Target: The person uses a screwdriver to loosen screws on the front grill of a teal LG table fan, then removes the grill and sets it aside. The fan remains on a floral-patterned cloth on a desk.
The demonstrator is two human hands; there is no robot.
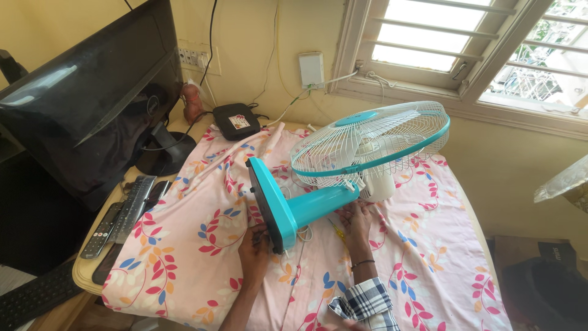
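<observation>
A table fan lies on its side on a pink floral cloth (184,257). Its teal base (267,202) stands on edge facing left, and a teal neck (324,202) runs to the white wire cage (367,144) with a teal rim. My left hand (254,245) grips the lower edge of the base. My right hand (357,219) rests on the cloth under the neck, near the white motor housing (380,187). A small yellow-handled screwdriver (335,231) lies on the cloth between my hands, touching neither.
A black monitor (92,104) stands at the left, with remotes (113,224) and a keyboard (37,294) below it. A black router box (236,119) sits at the back against the wall. A barred window (465,43) is at upper right, and dark bags (542,282) lie at lower right.
</observation>
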